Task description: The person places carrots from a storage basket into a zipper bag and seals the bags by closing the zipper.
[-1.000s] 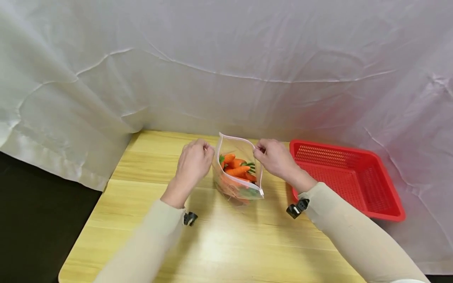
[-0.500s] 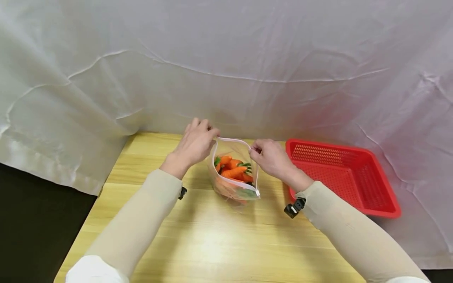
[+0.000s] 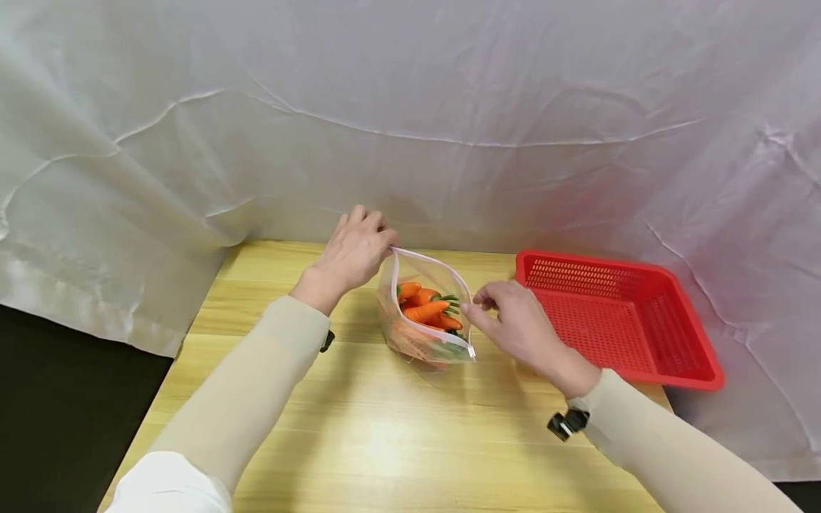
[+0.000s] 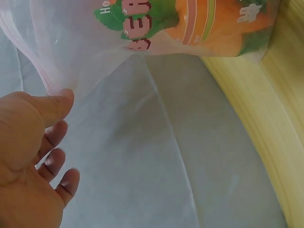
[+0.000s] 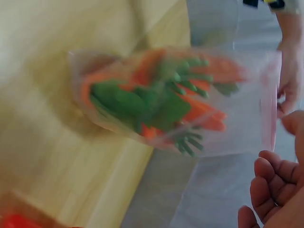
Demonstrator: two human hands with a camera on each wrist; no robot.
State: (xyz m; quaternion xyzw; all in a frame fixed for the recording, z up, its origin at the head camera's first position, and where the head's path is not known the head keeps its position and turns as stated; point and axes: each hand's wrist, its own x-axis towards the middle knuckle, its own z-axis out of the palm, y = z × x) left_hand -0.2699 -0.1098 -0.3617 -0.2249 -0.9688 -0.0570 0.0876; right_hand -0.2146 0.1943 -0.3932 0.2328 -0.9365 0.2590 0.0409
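A clear zip bag [image 3: 394,335] with a pale pink rim stands on the table, its mouth spread wide. Inside lie several orange carrots [image 3: 426,311] with green tops. My left hand [image 3: 351,253] pinches the bag's far left corner between thumb and forefinger; in the left wrist view the other fingers of that left hand [image 4: 33,142] are loosely bent. At the bag's right side is my right hand [image 3: 516,324], thumb and forefinger parted at the rim. The right wrist view shows this right hand [image 5: 280,185] with a gap between thumb and fingers. A small white slider [image 3: 471,352] sits at the near right corner.
A red plastic basket [image 3: 616,320] with perforated walls stands at the right edge of the wooden table [image 3: 378,442]. Behind the table hangs a grey curtain [image 3: 398,107]. A dark area lies beyond the table's left side.
My left hand has moved up to the bag's far left corner and pinches it. My right hand has let go of the rim and shifted nearer and slightly right.
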